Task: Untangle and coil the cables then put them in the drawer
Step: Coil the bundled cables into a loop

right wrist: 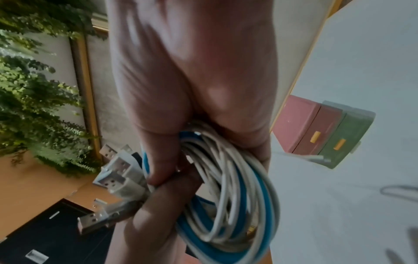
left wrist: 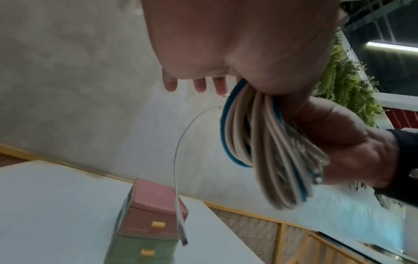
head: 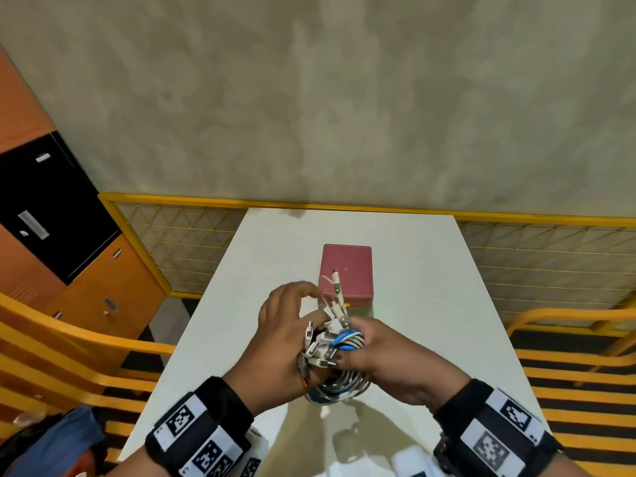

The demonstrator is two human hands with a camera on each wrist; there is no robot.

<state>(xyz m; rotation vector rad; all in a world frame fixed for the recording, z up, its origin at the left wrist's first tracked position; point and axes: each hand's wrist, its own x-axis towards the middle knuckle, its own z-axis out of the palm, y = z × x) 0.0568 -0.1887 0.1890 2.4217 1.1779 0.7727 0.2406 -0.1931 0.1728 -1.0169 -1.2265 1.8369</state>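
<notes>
Now my right hand (head: 385,359) and left hand (head: 275,359) both grip coiled white-and-blue cable bundle (right wrist: 228,192) above near part of white table (head: 241,304); pink-and-green plastic drawer box (head: 347,275) beyond, drawers closed.

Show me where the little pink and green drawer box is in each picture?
Head: the small pink and green drawer box sits mid-table, just beyond the hands.
Left wrist: bottom centre, below a dangling white cable.
Right wrist: right edge, tipped sideways.
Shared landmark: the white table.
</notes>
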